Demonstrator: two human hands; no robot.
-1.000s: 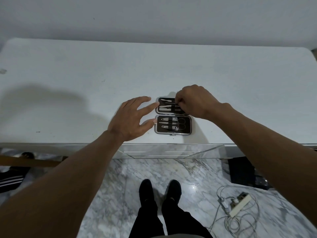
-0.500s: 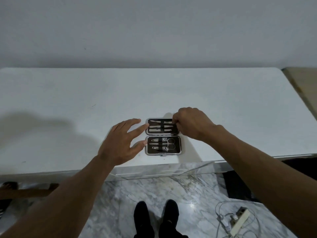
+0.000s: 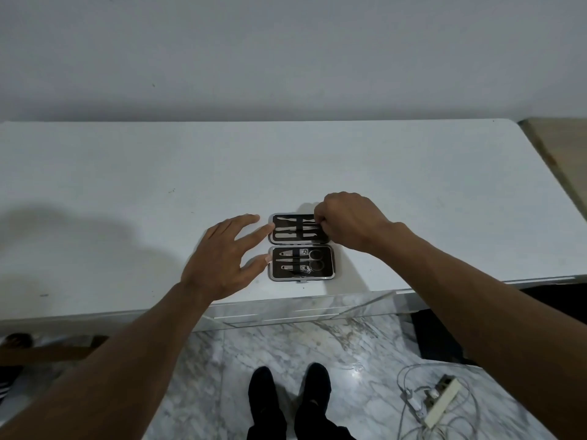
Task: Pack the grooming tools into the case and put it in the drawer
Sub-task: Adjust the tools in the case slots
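A small black grooming case point(image 3: 300, 246) with a silver rim lies open flat near the front edge of the white table point(image 3: 127, 185). Its far half holds three slim metal tools point(image 3: 287, 230) under a strap. Its near half holds scissors, clippers and files point(image 3: 301, 260). My left hand point(image 3: 222, 258) has straight spread fingers, with two fingertips touching the case's left rim. My right hand point(image 3: 349, 220) has curled fingers that pinch the end of a thin tool point(image 3: 309, 223) at the right of the far half.
A clear acrylic drawer front point(image 3: 301, 308) sits under the table edge below the case. On the marble floor lie a power strip with cables point(image 3: 440, 401) at right and my black shoes point(image 3: 289, 395). A wooden surface point(image 3: 565, 147) adjoins the table at far right.
The camera has tilted up, so the case and hands sit lower in view. Both hands stay in place at the case; my right hand keeps working the tool at the far half's right end.
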